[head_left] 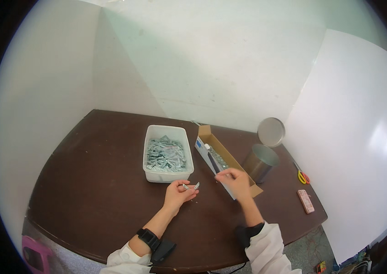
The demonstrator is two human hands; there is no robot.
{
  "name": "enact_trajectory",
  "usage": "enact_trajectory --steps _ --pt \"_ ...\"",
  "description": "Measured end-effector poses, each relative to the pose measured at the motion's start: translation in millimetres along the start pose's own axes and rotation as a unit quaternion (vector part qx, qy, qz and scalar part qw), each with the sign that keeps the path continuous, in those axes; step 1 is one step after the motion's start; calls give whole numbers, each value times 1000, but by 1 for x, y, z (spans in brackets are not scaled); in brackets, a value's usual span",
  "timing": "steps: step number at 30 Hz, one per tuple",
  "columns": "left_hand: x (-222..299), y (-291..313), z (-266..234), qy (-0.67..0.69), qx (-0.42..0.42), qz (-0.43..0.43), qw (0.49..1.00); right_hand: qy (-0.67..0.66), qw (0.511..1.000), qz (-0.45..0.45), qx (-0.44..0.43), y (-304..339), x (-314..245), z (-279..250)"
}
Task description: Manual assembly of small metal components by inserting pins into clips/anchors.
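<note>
My left hand (pixel 178 195) is closed just in front of the white plastic tub, with two small silvery-white foil pieces (pixel 196 186) showing at its fingers. Many similar small foil packets (pixel 166 155) are heaped inside the tub (pixel 168 177). Over the near part of a long open cardboard box (pixel 232 160), my right hand (pixel 234 181) is curled with thumb and fingers together. Whatever it may hold is too small and blurred to make out. Shiny packets (pixel 218 158) lie in the box, beside a dark flat strip along its left wall.
Right of the box stands an open metal can (pixel 258 171); its round lid (pixel 271 132) is behind it. Scissors (pixel 303 177) with yellow and red handles and a pink phone (pixel 306 201) lie near the brown table's right edge. White walls surround the table (pixel 97 182). A pink stool (pixel 38 253) is lower left.
</note>
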State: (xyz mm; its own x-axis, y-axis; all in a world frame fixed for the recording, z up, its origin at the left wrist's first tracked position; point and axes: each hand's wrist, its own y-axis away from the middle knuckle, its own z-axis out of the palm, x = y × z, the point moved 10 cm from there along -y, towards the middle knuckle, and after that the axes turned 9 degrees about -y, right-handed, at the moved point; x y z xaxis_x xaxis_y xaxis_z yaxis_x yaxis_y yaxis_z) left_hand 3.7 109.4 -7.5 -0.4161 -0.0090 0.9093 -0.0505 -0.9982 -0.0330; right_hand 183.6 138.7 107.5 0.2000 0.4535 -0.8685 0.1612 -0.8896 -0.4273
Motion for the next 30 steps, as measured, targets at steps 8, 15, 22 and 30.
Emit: enact_trajectory --steps 8,15,22,30 --pt "6 1 4 -22 15 48 998 -106 992 69 -18 34 38 54" --pt "15 9 6 -120 45 97 987 -123 986 111 -20 40 54 57" --pt "36 19 12 -205 90 151 963 -140 979 148 -11 44 56 57" --pt "30 16 11 -197 70 158 965 -162 974 156 -27 45 59 58"
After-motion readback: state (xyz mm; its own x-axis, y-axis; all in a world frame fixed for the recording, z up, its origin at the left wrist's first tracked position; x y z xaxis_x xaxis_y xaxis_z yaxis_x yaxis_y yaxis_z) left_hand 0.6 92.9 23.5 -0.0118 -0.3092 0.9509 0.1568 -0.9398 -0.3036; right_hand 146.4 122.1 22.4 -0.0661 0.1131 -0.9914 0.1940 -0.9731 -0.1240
